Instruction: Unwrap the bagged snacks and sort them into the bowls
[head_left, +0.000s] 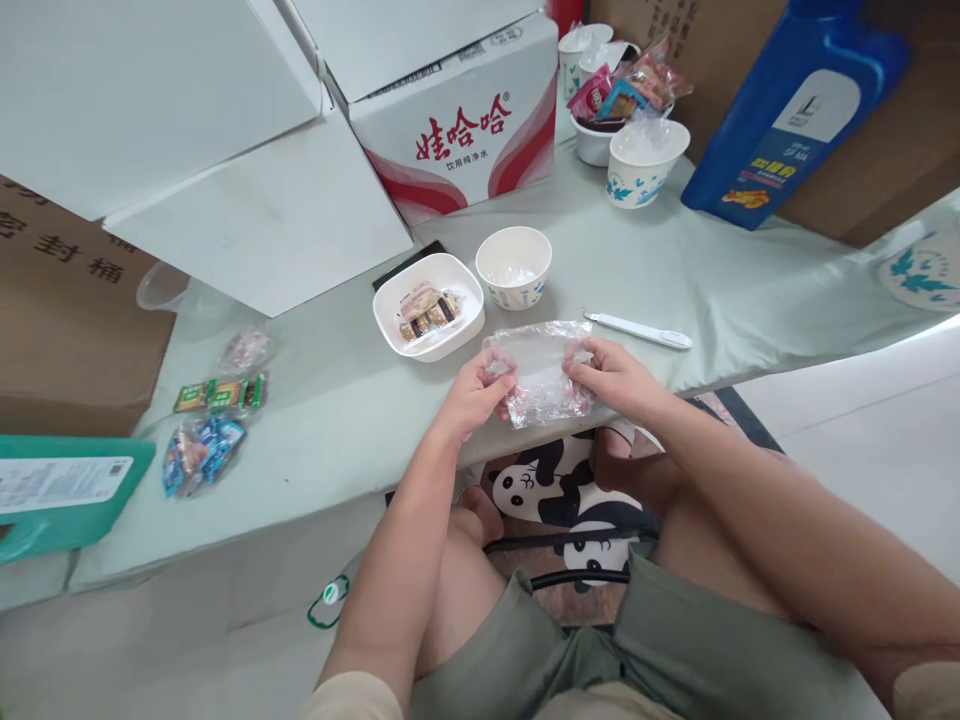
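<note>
Between my two hands a clear plastic bag [541,372] is stretched out over the front edge of the table. My left hand [480,390] pinches its left side, and my right hand [604,372] pinches its right side. The bag looks flat, with crinkled edges. Just beyond it stands a paper cup [514,262] with something clear inside. Left of the cup, a white bowl [430,305] holds several wrapped snacks [429,312]. A white utility knife [639,329] lies to the right, close to my right hand.
Wrapped snacks [201,452] lie on the left of the cloth-covered table [322,420]. A water carton [465,130] and white boxes [255,220] stand behind. At back right are a cup [645,170], a full snack bowl [592,146] and a blue jug [787,120]. A green jug [67,500] is at left.
</note>
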